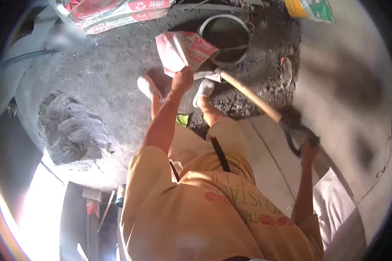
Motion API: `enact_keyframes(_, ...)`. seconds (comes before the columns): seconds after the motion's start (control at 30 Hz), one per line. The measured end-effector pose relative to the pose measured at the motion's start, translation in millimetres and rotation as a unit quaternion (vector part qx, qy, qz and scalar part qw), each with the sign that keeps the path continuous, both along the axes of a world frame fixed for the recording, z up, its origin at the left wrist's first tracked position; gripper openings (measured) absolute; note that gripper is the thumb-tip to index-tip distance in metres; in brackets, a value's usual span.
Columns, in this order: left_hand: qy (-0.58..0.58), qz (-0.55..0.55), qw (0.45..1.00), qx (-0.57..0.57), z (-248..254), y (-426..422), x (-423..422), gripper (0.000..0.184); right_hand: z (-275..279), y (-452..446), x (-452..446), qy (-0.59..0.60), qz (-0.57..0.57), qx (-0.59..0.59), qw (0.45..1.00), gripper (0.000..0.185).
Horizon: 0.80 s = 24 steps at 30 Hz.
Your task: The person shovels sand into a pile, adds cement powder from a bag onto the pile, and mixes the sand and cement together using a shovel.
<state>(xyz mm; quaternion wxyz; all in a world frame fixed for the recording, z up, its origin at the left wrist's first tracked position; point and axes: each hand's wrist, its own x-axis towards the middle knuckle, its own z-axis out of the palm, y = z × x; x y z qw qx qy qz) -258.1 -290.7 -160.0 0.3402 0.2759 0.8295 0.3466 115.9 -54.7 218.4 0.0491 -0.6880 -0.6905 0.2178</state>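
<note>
My left hand [183, 79] is closed on the edge of a crumpled red-and-white paper bag [177, 50] in front of my feet. My right hand [309, 151] grips the black handle of a shovel [251, 94]. Its wooden shaft slants up and left toward the bag. The shovel's blade is hidden behind the bag or in its mouth; I cannot tell which. Just beyond the bag is a round bucket [247, 52] with a pale rim and a dark inside.
Red-and-white printed bags [130, 16] lie at the far left. A grey powdery mound [76, 130] is on my left. Rubble [244, 104] lies by my right foot. A yellow-and-green bag [311, 9] is at far right, and a long-handled tool [92, 195] stands at lower left.
</note>
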Motion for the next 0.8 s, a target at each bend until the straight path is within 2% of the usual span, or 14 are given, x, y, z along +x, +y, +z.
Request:
enact_keyframes(0.03,0.001,0.015,0.999,0.029,-1.0,13.4,1.9,0.027,-5.7,-7.0,8.7,0.006,-0.033,-0.019,0.999,0.010)
enact_keyframes(0.07,-0.055,0.070,0.996,0.007,30.8,24.4,-0.5,0.027,-13.8,-12.7,31.5,0.007,-0.066,-0.053,0.996,0.011)
enact_keyframes(0.1,-0.053,0.077,0.996,0.010,34.1,24.1,-0.1,0.027,-23.6,-12.3,52.4,0.006,-0.099,-0.088,0.991,0.011)
enact_keyframes(0.13,-0.048,0.076,0.996,0.003,34.5,22.0,-5.1,0.028,-33.1,-8.8,57.7,0.010,-0.090,-0.087,0.992,0.011)
enact_keyframes(0.17,-0.047,0.070,0.996,-0.007,34.0,16.0,-8.1,0.028,-38.9,-11.4,63.1,0.029,-0.141,-0.103,0.984,0.009)
enact_keyframes(0.2,-0.019,0.044,0.998,0.040,30.7,4.1,-15.1,0.029,-44.0,-15.4,68.8,0.047,-0.195,-0.118,0.973,0.008)
enact_keyframes(0.23,0.006,0.016,0.996,0.087,24.1,-12.8,-23.7,0.031,-49.8,-15.8,76.9,0.046,-0.197,-0.118,0.972,0.008)
enact_keyframes(0.3,-0.020,0.078,0.997,-0.014,10.6,-33.5,-45.4,0.033,-52.3,-18.8,87.9,0.067,-0.234,-0.167,0.955,0.011)
enact_keyframes(0.37,-0.064,0.098,0.992,-0.040,23.5,-50.8,-73.7,0.033,-32.7,-31.3,58.1,0.083,-0.267,-0.186,0.942,0.010)
enact_keyframes(0.43,-0.049,0.079,0.995,-0.036,28.2,-56.4,-96.7,0.034,-19.7,-36.4,33.0,0.108,-0.293,-0.199,0.929,0.010)
enact_keyframes(0.5,-0.057,0.068,0.992,-0.089,31.7,-59.3,-112.2,0.036,-10.7,-44.5,26.2,0.086,-0.333,-0.255,0.904,0.009)
enact_keyframes(0.63,-0.058,0.002,0.992,-0.112,27.3,-55.9,-114.2,0.041,-21.9,-69.2,44.9,0.069,-0.385,-0.270,0.880,0.010)
enact_keyframes(0.77,-0.029,-0.002,0.981,-0.192,34.1,-46.1,-98.7,0.045,-28.0,-94.1,33.2,0.057,-0.396,-0.193,0.896,0.008)
enact_keyframes(0.8,-0.024,-0.023,0.975,-0.221,36.9,-42.1,-96.8,0.049,-32.9,-98.6,37.4,0.043,-0.351,-0.130,0.926,0.006)
